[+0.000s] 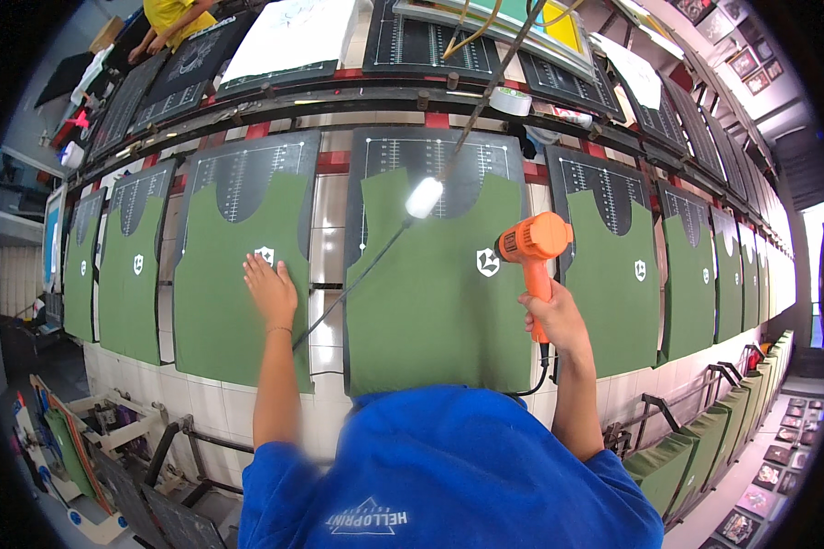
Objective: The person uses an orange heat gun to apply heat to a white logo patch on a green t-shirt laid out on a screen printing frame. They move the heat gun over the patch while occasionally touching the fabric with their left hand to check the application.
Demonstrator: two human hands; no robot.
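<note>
My right hand (560, 320) is wrapped round the handle of an orange heat gun (538, 240). Its nozzle points left, close to a white shield print (488, 263) on the green shirt panel (412, 311) in front of me. My left hand (272, 291) lies flat with its fingers stretched on the green panel to the left (212, 302), covering part of that panel's white print (265, 255). Both panels lie on dark printing boards (435, 146) with white ruler marks. From the heat gun a black cord (542, 375) hangs down by my right forearm.
A lit white lamp (424, 197) hangs on a cable over the middle panel. More boards with green panels (606, 293) run along both sides. Behind them, a metal rail (339, 94) carries a roll of tape (510, 101). At far left stands a person in yellow (176, 16).
</note>
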